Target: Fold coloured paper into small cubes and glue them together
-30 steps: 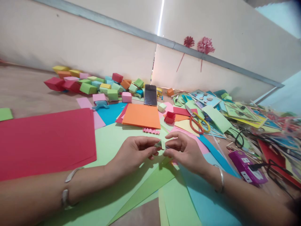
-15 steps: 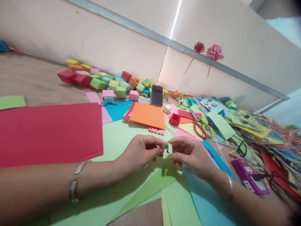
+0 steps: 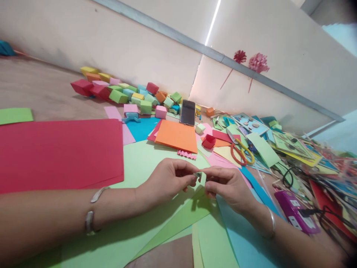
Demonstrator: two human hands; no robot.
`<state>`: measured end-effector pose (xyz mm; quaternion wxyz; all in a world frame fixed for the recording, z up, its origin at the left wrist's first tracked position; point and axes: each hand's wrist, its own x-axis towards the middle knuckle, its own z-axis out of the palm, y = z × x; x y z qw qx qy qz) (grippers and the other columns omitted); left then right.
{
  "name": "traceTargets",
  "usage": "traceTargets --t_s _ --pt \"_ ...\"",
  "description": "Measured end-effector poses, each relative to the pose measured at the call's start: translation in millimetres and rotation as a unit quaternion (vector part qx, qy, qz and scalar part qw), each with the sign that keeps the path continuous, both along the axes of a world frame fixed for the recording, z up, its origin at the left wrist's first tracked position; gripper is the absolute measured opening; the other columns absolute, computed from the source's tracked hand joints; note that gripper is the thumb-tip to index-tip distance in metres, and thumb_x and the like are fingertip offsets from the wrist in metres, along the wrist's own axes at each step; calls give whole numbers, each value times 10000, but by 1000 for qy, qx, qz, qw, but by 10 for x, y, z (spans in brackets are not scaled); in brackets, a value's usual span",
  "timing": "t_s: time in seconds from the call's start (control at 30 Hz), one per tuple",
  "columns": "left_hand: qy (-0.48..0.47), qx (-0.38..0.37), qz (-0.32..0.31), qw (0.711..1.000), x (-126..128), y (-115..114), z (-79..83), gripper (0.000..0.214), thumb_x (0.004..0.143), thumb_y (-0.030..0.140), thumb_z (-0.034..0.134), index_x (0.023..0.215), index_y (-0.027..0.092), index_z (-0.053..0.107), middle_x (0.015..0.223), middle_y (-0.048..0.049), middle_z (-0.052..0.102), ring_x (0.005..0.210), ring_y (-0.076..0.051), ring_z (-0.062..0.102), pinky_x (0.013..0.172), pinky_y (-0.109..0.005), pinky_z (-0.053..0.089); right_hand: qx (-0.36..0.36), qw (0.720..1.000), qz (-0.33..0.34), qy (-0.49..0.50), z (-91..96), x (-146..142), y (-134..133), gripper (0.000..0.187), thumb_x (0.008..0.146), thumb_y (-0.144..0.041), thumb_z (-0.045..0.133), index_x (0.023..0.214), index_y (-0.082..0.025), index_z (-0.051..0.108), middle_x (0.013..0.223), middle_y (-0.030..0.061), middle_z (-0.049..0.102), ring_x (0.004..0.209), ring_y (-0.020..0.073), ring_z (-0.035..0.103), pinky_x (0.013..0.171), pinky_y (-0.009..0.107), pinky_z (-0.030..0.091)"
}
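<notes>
Pinching folded pale-green paper point(image 3: 203, 179) by left side in left hand point(image 3: 166, 182), right side in right hand point(image 3: 228, 186), equally near.

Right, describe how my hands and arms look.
Your left hand is ungloved, with a wide silver-coloured open cuff bracelet behind it. Your right hand, also ungloved, has a slimmer silver-coloured bangle behind it. No sleeve shows beside either.

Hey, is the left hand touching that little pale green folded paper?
Touching. The head view shows the left hand gripping the pale green folded paper by its left end, no gap between.
</notes>
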<state>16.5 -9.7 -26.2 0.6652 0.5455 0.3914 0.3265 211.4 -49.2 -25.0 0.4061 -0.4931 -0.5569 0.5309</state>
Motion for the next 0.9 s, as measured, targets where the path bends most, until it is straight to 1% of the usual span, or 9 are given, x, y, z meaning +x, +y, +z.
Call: traceTargets --t_s 0.3,0.37,0.43,0.5,0.57,0.67,0.73,0.8,0.9 --pt "-13 -34 -5 999 17 1 -2 101 602 206 730 696 181 757 551 36 684 535 -105 607 517 -204 491 39 999 14 -32 -5 19 0 316 728 -161 760 1015 -287 802 797 23 682 523 60 563 453 174 476" --pt "-23 -37 -11 999 8 -9 -8 114 598 208 745 707 180 763 573 29 698 526 -100 599 517 -206 484 73 997 7 -33 -16 14 -16 300 739 -171 766 1004 -306 803 814 26 684 539 71 579 450 182 490" --pt "-37 -49 -22 998 -4 -18 -23 137 594 223 771 723 176 770 608 11 721 545 -106 611 528 -211 481 128 990 -5 -49 -25 1 -39 281 755 -164 761 984 -320 806 825 31 690 582 94 607 457 195 507" --pt "-51 -71 -32 996 -14 -23 -40 185 586 243 801 756 172 778 653 -11 744 584 -121 631 553 -222 485 202 975 -18 -86 -32 -13 -61 309 785 -134 732 1006 -338 798 830 34 700 651 122 635 487 212 529" --pt "-62 -90 -37 993 -20 -25 -52 240 579 252 824 801 171 785 700 -27 759 607 -128 638 582 -234 490 277 952 -23 -131 -37 -22 -74 364 818 -97 690 1057 -355 780 843 32 711 706 135 651 547 232 554" --pt "-77 -103 -40 991 -25 -32 -53 281 573 241 843 841 176 786 734 -27 758 587 -114 612 613 -250 496 359 916 -22 -180 -47 -19 -72 414 848 -64 653 1122 -355 757 858 28 714 726 131 657 617 245 568" --pt "-92 -108 -44 989 -28 -38 -48 260 596 271 841 834 180 786 731 -27 742 600 -121 608 621 -258 500 389 899 -28 -198 -56 -12 -65 410 859 -63 647 1138 -343 753 856 30 709 732 130 661 618 238 567" --pt "-105 -106 -54 987 -31 -42 -50 235 660 354 813 809 173 787 740 -44 726 648 -143 623 623 -263 505 409 887 -35 -214 -62 -10 -63 390 872 -73 636 1139 -331 755 855 34 705 732 132 665 607 232 567" --pt "-78 -83 -68 991 -34 -44 -58 262 707 395 783 839 169 793 775 -56 727 686 -154 628 628 -260 505 425 871 -43 -242 -67 -25 -74 346 893 -98 613 1123 -309 763 856 42 705 738 138 672 617 239 577"
